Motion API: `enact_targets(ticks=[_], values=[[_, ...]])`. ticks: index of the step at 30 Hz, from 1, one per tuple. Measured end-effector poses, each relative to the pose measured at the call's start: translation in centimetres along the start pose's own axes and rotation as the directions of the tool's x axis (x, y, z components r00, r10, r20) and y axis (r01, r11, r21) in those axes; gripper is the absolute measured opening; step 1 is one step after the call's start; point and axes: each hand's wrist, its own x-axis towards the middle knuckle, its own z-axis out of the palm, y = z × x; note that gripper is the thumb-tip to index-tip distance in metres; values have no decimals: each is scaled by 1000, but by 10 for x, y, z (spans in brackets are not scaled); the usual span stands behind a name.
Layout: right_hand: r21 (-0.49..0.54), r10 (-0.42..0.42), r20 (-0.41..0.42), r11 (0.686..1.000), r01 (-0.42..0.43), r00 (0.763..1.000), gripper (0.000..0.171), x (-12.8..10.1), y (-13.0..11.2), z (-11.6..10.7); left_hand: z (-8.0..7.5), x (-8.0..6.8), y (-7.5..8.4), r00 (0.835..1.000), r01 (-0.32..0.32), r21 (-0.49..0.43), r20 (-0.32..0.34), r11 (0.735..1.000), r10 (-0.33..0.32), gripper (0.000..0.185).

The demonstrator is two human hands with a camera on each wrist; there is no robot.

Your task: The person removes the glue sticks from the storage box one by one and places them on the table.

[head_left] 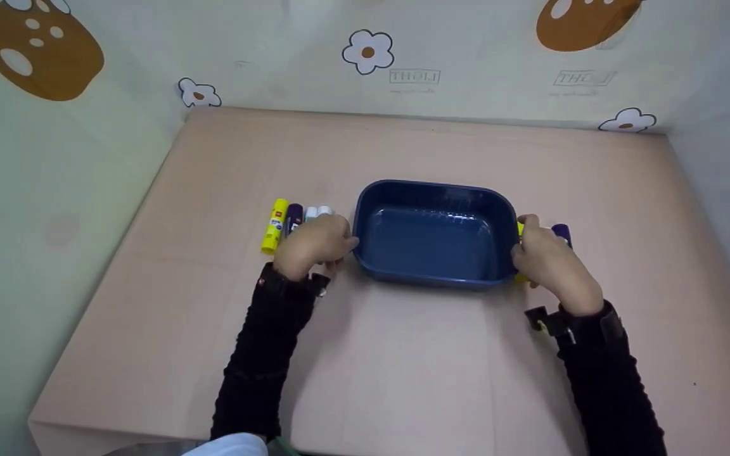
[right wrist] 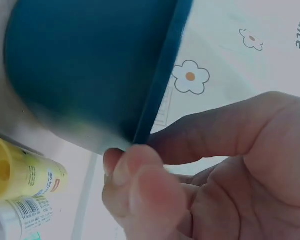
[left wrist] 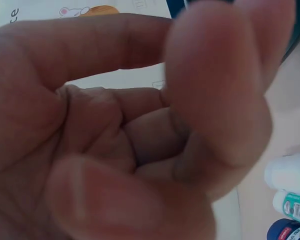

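Nearest the camera, two dark sleeves reach forward over the pink worktop (head_left: 403, 367). The right hand (head_left: 545, 263) sits at the right end of the dark blue tub (head_left: 435, 190); in the right wrist view its fingertips (right wrist: 135, 170) meet the thumb at the tub's rim, so this grip is pinched onto the edge. The left hand (head_left: 314, 244) lies at the tub's left end, its fingertips just touching or nearly touching the rim. In the left wrist view its fingers (left wrist: 220, 90) are curled toward the palm with nothing seen between them, and the blur does not let me tell whether this grip is actually clamped on the rim.

The tub stands upright on the worktop, in the middle, between the two hands, its inside bare.

Just beyond the left hand lies a row of glue sticks: a yellow stick (head_left: 274, 225) outermost, a purple stick (head_left: 293, 218) beside it, then white-capped sticks (head_left: 318, 211) partly hidden by the knuckles. Beyond the right hand, a second yellow stick (right wrist: 25, 172) lies by the tub's wall, with a purple cap (head_left: 561, 232) showing past the knuckles.

Farthest off, a flower-printed backdrop (head_left: 368, 52) rises behind the worktop.
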Motion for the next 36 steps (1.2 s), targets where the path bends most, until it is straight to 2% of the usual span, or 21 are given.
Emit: enact_targets(ticks=[5,10,15,25,29,36], values=[[21,-14,-8,1000,14,1000,56,2,-1,2,0,0,-1,999,-10,-11,-40,1000,9,30],[23,-9,-40,1000,10,999,53,8,-2,6,0,4,-2,997,22,-39,-67,999,-25,29],[30,-30,-119,999,34,992,49,15,-1,11,0,9,-3,993,49,-63,-100,997,-55,27],[143,-34,-262,987,74,964,44,26,2,22,3,20,-7,978,58,-92,-194,994,-76,28],[141,-76,-357,981,134,931,38,31,5,28,6,25,-9,964,42,-82,-259,996,-62,31],[97,-168,-510,963,251,843,32,39,11,36,10,31,-9,933,38,-61,-354,997,-57,30]])
